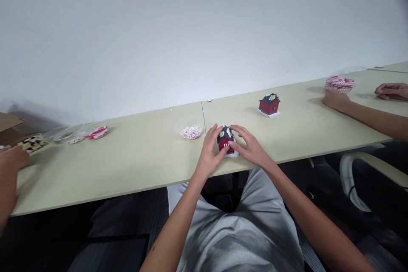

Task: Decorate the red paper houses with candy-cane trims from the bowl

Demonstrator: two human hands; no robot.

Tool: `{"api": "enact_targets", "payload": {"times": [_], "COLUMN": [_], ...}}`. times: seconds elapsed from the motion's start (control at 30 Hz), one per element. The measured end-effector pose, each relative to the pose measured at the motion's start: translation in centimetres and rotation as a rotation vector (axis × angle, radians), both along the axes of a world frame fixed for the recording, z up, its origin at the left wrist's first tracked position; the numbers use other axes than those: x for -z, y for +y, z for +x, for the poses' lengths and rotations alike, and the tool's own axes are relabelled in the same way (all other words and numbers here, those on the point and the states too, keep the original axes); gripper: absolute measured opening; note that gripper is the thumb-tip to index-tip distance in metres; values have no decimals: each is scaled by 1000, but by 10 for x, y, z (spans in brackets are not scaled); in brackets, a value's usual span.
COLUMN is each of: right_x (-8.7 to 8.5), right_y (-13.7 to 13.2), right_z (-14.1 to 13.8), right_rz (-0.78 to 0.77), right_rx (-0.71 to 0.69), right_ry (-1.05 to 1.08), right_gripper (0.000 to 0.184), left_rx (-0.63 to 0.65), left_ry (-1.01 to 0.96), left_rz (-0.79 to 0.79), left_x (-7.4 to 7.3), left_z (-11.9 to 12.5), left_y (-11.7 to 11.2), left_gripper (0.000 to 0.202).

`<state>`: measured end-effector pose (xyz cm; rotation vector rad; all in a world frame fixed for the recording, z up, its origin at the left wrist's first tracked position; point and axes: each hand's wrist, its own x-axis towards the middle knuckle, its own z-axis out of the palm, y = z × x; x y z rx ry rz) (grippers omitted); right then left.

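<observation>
A miniature red house (223, 141) with a dark, snow-patched roof stands on a white base near the table's front edge. My left hand (209, 153) curves around its left side, fingertips at the roof and thumb against the front. From the other side my right hand (251, 148) closes on the same house, its thumb touching the front by a small red-and-white striped bit. Part of the house's right side is hidden by my fingers. Just left of my hands lies a clear bag of small white-and-red pieces (191, 132).
A second miniature red house (269, 105) stands farther back, to the right. Co-workers' hands are at both ends: one (338, 101) by a bag of red-and-white striped pieces (339, 83), another (14, 158) by a cardboard box (9, 122). More bags (97, 132) lie left. A wall backs the table (143, 157).
</observation>
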<state>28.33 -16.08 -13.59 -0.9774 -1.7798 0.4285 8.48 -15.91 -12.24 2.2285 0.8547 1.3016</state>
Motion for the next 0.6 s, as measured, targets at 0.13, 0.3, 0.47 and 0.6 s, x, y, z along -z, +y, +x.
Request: {"api": "enact_targets", "payload": {"times": [0.13,0.3,0.47,0.6], "right_x": [0,1,1,1], "right_y": [1,2,1,1], "right_z": [1,2,2,3], "right_rz": [-2,-1,2,1], "right_rx": [-9,-5,2,-23], "right_ry": [7,1,-9,-17], "right_gripper": [55,56,55,55], "left_rx": [-2,5,-9,10], "left_ry": [42,24,-103,-143], "left_rz": [7,-55,-201,-321], "left_x": [1,3,5,8], "left_z": [1,1,1,1], "left_y": [1,1,1,3], "left_gripper": [61,65,90,93]}}
